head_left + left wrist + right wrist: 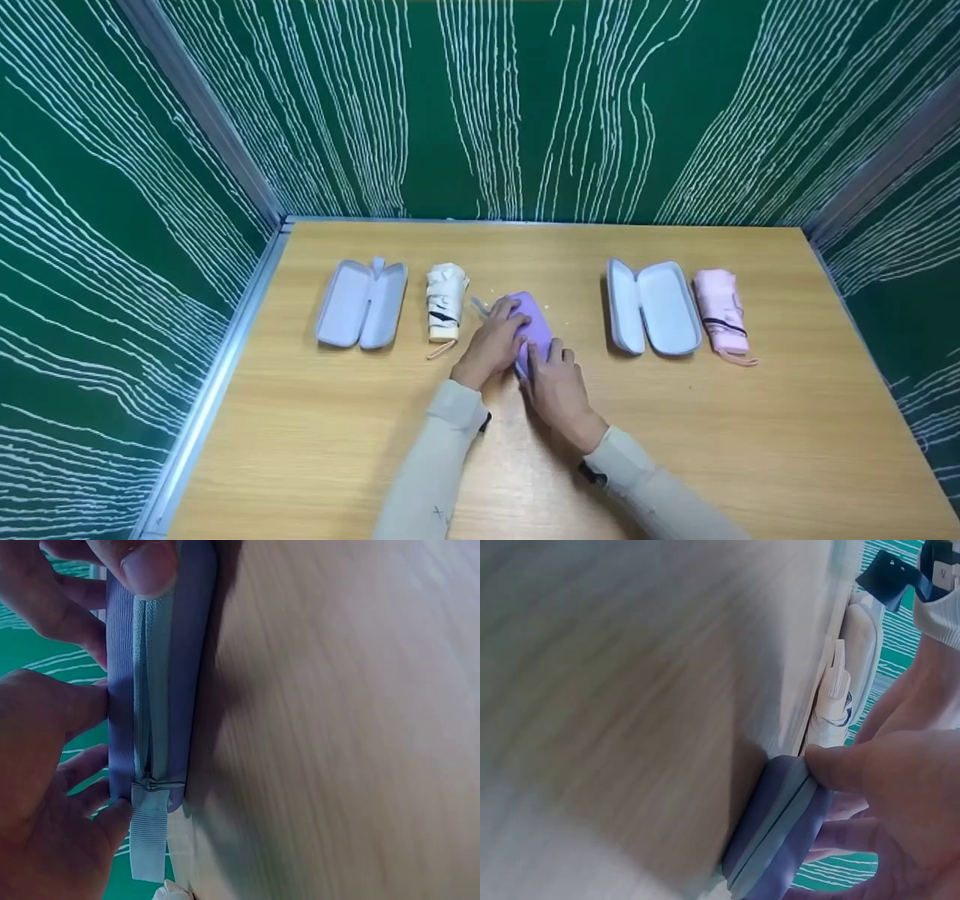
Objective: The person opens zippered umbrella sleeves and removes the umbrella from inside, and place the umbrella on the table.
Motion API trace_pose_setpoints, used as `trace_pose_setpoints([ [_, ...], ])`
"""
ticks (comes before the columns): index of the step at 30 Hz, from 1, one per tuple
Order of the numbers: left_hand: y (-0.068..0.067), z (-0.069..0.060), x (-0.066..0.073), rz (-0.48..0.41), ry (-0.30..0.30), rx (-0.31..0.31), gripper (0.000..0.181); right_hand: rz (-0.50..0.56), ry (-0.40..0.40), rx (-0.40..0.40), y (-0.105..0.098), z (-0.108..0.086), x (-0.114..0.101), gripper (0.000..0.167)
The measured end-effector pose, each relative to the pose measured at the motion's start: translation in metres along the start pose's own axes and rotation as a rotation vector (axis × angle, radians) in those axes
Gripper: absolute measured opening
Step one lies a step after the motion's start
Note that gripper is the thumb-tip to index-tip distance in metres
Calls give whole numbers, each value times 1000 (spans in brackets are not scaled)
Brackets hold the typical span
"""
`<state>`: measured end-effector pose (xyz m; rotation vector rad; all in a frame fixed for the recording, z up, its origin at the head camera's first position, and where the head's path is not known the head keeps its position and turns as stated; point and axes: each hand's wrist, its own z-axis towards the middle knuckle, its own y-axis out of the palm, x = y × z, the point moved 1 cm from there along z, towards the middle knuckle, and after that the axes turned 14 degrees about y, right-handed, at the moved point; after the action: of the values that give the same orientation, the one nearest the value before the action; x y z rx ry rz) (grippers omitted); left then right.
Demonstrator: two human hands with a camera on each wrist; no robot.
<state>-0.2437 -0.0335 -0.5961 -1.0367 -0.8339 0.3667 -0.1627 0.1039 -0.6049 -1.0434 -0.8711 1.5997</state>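
A purple zip case [534, 311], closed in shape, lies slantwise mid-table between the two hands. My left hand [491, 343] holds its far left part, with fingers across the top. My right hand [561, 390] grips the near end, fingers on top and the thumb [146, 568] against the zip side. A pale grey-blue zip [154, 690] runs along the case's edge, and a ribbed fabric tab [150, 836] sticks out at one end. The zip's slider is hard to make out. In the right wrist view, the case's rounded end [784, 772] touches the right thumb.
Left of the hands lie a folded white umbrella [448, 292] and an opened lavender case [346, 304]. To the right are an opened pale blue case [670, 307] and a folded pink umbrella [720, 304]. Green, white-lined walls [480, 112] enclose the wooden table [750, 450].
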Motion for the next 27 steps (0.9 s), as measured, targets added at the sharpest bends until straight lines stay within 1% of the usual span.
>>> trace_pose_setpoints([
  [6, -1, 2, -2, -11, 54, -2, 27, -12, 24, 39, 2, -2, -6, 55],
  [13, -6, 4, -4, -55, 82, -59, 30, -22, 48, 92, 6, -6, -12, 61],
  [18, -8, 5, -5, -76, 106, -81, 29, -28, 69, 112, 10, -7, -15, 62],
  [21, -9, 6, -6, -84, 122, -85, 29, -35, 73, 127, 11, -8, -16, 63],
  [27, -10, 6, -6, -96, 154, -67, 28, -71, 65, 151, 13, -8, -18, 64],
])
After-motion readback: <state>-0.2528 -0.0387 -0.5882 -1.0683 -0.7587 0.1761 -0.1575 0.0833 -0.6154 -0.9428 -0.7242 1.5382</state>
